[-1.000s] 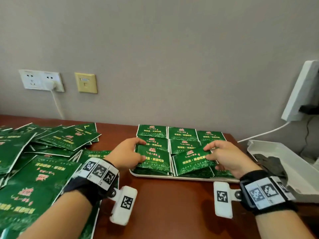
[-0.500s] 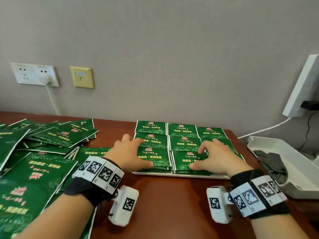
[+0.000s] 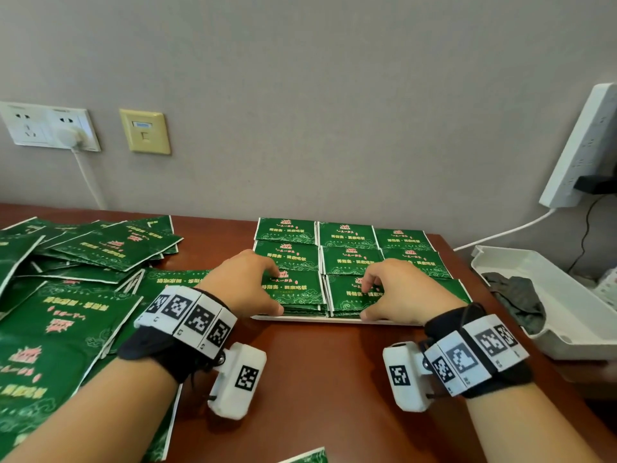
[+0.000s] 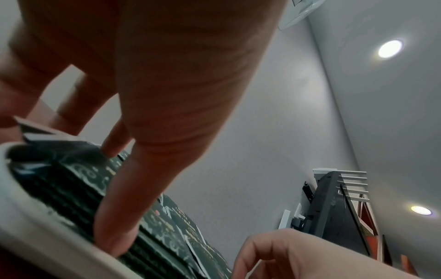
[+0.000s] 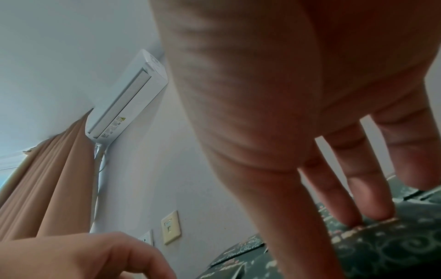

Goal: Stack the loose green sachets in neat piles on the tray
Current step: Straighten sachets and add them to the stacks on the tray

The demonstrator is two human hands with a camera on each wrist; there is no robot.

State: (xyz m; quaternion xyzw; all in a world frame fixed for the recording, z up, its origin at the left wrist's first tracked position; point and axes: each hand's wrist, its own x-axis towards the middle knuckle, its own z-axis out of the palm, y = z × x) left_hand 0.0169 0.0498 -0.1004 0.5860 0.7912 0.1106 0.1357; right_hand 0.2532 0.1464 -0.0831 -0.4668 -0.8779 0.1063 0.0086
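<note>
- Now we have our left hand [image 3: 245,284] arched over the near-left pile of green sachets [image 3: 293,292], at about 11 o'clock from our wrists; its fingertips press down on the top sachet and the thumb pushes against the pile's near edge by the tray [image 3: 334,319] rim, so the fingers bracket the pile from above and in front without lifting it.
- Our right hand [image 3: 399,292] takes the same arched pose on the near-middle pile [image 3: 347,297], at about 1 o'clock: fingers reach down onto the top face, thumb is set against the near edge; we see from the right wrist view that the fingers stand nearly straight with only the tips touching.
- We see the tray's sachets laid in a three-by-three grid of piles, with the two hands on neighbouring piles of the near row.
- Our loose sachets [image 3: 76,282] lie in an overlapping heap at 9 to 10 o'clock on the brown table [image 3: 320,379], well apart from the tray.
- At 3 o'clock a white bin [image 3: 554,295] holds a dark cloth [image 3: 516,295].
- On the grey wall we note a white socket [image 3: 50,125] with a plug at 10 o'clock, a yellowish wall plate [image 3: 146,131] beside it, and a white power strip [image 3: 581,148] at 2 o'clock.
</note>
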